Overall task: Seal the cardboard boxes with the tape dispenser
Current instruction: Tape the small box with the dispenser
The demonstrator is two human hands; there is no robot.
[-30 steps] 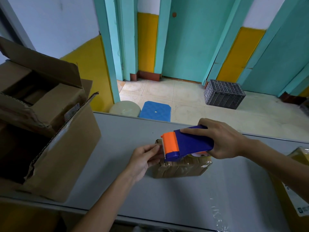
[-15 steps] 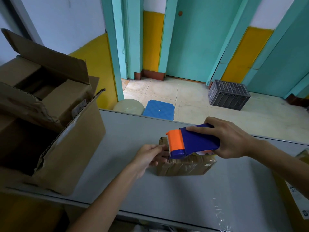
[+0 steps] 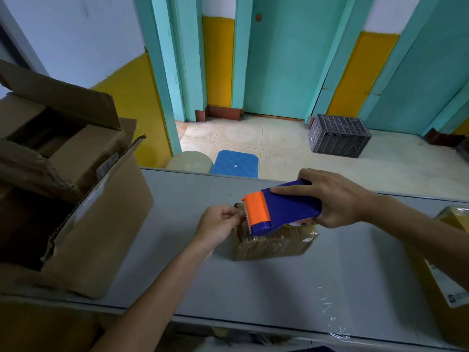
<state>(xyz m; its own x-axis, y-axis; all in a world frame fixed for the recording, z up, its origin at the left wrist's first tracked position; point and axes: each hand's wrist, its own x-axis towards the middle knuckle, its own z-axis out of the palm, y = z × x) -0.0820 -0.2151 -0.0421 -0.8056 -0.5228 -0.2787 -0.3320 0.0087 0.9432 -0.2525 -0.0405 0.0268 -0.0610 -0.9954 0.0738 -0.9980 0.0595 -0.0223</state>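
Left hand curled tighter; tape dispenser points left.

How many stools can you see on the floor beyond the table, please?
2: a pale round stool just past the far edge of the table, and a blue square stool right beside it. The table may hide others.

The tape dispenser is made of smooth plastic, dark blue with an orange front piece, and it has a soft sheen. The small box is brown cardboard covered with glossy, wrinkled tape. The table has a smooth, matt grey top. The big box is rough corrugated cardboard with torn edges. The crate is grey plastic lattice, the stool is blue plastic with a quilted pattern, and the floor is pale, dull tile.
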